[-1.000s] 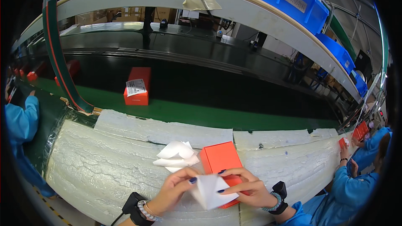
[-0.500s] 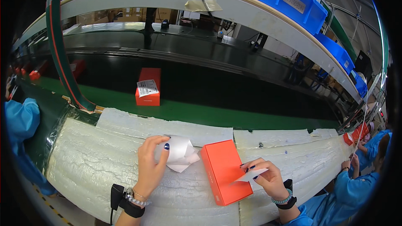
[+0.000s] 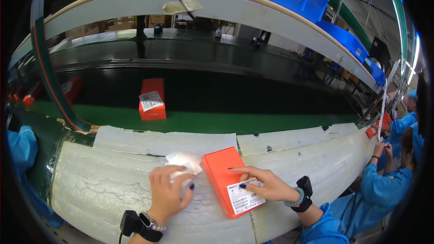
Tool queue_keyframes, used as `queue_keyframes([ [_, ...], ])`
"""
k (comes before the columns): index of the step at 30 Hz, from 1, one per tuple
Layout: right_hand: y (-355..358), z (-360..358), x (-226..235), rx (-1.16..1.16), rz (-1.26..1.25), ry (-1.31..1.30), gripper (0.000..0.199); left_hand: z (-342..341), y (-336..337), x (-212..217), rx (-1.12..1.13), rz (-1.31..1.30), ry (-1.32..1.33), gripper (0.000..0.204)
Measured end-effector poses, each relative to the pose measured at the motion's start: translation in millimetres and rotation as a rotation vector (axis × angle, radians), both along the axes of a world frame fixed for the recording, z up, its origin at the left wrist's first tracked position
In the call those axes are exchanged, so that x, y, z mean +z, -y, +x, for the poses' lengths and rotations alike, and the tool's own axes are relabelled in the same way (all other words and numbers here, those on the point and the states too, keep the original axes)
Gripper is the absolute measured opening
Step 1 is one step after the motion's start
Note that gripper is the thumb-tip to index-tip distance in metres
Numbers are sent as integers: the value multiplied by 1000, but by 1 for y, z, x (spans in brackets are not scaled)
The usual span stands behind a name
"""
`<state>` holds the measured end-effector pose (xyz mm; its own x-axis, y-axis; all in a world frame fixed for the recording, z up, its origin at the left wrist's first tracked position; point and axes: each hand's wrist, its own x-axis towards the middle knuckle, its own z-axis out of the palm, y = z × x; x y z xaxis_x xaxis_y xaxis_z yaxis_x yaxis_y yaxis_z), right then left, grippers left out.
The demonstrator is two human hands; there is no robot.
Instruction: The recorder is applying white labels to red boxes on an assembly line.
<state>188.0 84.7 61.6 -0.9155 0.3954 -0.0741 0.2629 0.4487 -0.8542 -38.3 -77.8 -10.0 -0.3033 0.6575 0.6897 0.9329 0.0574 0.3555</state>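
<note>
Resting on the white foam bench [image 3: 113, 185], left hand [image 3: 168, 193] curled over white paper sheets [image 3: 185, 161], gripping them. Beside these, orange box [image 3: 231, 186] lying flat. Right hand [image 3: 262, 185] open, fingertips pressing a white label [image 3: 243, 197] onto the box's near end.

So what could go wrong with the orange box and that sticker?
The right hand presses a white label onto the orange box; pressed unevenly, it might end up crooked or wrinkled. The box lies near the padded bench edge, so a push could slide it off. The left hand rests on loose white papers, which might crumple or scatter.
</note>
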Motion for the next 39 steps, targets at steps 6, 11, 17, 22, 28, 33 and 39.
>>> queue_keyframes([
  [6, 1, -8, -4, 39, 64, 105, 51, 25, 10, -1, -521, 16, -296, 37],
  [11, 3, -7, -2, 43, 69, 104, 50, 30, 11, 2, -626, -50, -306, 40],
  [17, 5, -8, -3, 39, 73, 119, 50, 28, 11, 1, -677, -71, -250, 40],
  [22, 5, -8, 1, 42, 56, 152, 47, 30, 9, 3, -718, -72, -230, 38],
  [28, 5, -8, 0, 47, 87, 152, 45, 32, 6, 2, -739, -79, -220, 36],
  [33, 6, -10, -15, 71, 183, 77, 45, 29, 2, 4, -745, -74, -195, 35],
  [39, 47, -9, -18, 46, 993, 296, 46, 27, -2, -1, -734, -81, -208, 37],
])
